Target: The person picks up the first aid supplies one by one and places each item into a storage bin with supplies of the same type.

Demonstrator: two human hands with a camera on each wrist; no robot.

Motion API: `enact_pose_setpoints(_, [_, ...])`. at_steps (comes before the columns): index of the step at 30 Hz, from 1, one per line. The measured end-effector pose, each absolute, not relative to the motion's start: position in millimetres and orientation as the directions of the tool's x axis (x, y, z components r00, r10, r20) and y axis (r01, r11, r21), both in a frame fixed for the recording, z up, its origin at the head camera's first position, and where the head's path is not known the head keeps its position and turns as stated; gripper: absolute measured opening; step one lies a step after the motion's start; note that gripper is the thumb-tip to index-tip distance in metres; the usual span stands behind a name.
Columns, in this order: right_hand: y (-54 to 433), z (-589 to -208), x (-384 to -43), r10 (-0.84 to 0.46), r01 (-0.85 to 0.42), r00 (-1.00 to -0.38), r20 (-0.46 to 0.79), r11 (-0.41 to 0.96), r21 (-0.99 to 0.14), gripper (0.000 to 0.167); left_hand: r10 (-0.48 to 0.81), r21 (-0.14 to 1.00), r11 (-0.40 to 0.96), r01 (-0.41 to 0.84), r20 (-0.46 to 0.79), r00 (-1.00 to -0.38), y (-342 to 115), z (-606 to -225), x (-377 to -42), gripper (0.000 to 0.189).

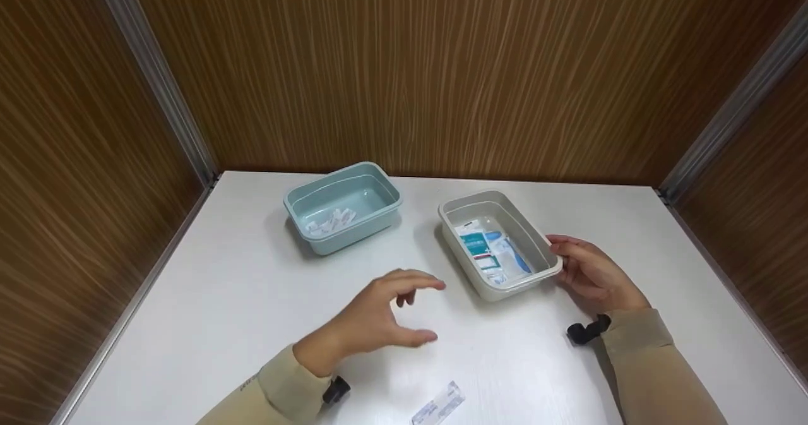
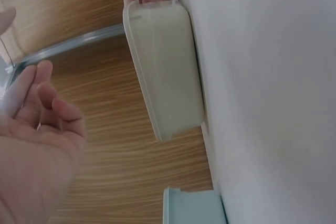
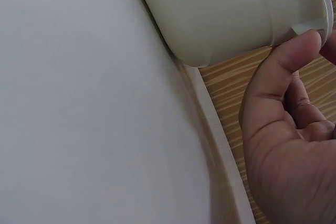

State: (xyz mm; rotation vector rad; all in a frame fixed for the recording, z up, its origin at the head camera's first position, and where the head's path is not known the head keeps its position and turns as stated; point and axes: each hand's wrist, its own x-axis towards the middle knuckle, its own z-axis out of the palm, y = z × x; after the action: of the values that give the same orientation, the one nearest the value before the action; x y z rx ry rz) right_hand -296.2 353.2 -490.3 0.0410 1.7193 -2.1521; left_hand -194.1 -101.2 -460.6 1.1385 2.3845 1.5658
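My right hand (image 1: pixel 590 273) holds the near right corner of a beige plastic basin (image 1: pixel 464 261), which stands on the table. In the right wrist view the thumb (image 3: pixel 294 56) lies against the underside of the basin's lip. Inside are flat packets, among them a teal-and-white packet (image 1: pixel 478 247) and a clear packet with blue contents (image 1: pixel 512 257). To the left of this basin, my left hand (image 1: pixel 382 314) hovers with thumb and index finger spread apart, holding nothing. A white wrapper strip with blue print (image 1: pixel 439 405) lies flat near the bottom edge of the head view.
A light blue basin (image 1: pixel 350 239) stands at the back left, with several small printed white wrapper pieces (image 1: pixel 331 221) in it. Wood-grain panels (image 1: pixel 404 71) enclose the white table (image 1: pixel 208 324) at the back and both sides.
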Motion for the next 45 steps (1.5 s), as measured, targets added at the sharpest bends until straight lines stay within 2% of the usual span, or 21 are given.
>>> enact_pose_setpoints(6, [353, -489, -298, -0.269, 0.313, -0.926, -0.265, -0.154, -0.937, 0.026, 0.806, 0.814, 0.193, 0.549, 0.188, -0.562, -97, -465, -188, 0.100])
enact_pose_setpoints(9, [353, -489, -298, -0.259, 0.312, -0.928, -0.269, -0.141, -0.940, 0.025, 0.854, 0.814, 0.193, 0.548, 0.136, -0.503, -95, -468, -187, 0.106])
enact_pose_setpoints(15, [354, -492, -298, -0.284, 0.302, -0.925, -0.252, -0.148, -0.942, 0.027, 0.893, 0.772, 0.203, 0.602, 0.106, -0.438, -91, -476, -184, 0.106])
enact_pose_setpoints(22, [354, -493, -298, -0.282, 0.297, -0.926, -0.252, -0.131, -0.946, 0.028, 0.937, 0.749, 0.203, 0.630, 0.040, -0.348, -88, -483, -184, 0.116])
enact_pose_setpoints(32, [353, -491, -299, -0.265, 0.322, -0.924, -0.277, -0.145, -0.935, 0.028, 0.948, 0.766, 0.265, 0.586, -0.095, -0.304, -85, -491, -184, 0.115])
enact_pose_setpoints(38, [353, -491, -298, -0.266, 0.320, -0.924, -0.273, -0.153, -0.935, 0.028, 0.949, 0.718, 0.281, 0.637, -0.110, -0.294, -82, -496, -184, 0.110])
enact_pose_setpoints(45, [353, -490, -297, -0.255, 0.331, -0.924, -0.284, -0.164, -0.929, 0.026, 0.939, 0.685, 0.317, 0.656, -0.131, -0.316, -80, -503, -182, 0.114])
